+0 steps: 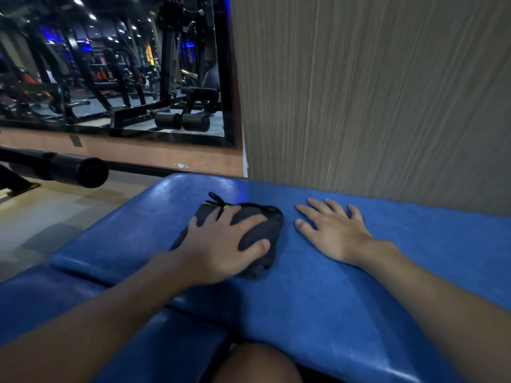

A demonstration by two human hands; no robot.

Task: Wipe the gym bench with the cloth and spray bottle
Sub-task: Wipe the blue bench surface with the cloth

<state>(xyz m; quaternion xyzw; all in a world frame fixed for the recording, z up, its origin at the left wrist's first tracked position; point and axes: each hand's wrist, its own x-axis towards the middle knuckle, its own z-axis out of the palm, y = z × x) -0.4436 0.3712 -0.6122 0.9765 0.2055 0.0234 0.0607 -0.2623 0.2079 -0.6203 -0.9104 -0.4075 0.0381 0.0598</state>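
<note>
— Cloth, where is it?
— On the blue worktop, beneath the left grip, whose spread fingers press it down. The right grip lies flat, fingers apart, just beside it.

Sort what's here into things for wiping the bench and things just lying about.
For the job: bench, cloth, left hand pressing it, right hand flat on bench. No spray bottle in view.
Lying about: roller bar, mirror, wall panel.
</note>
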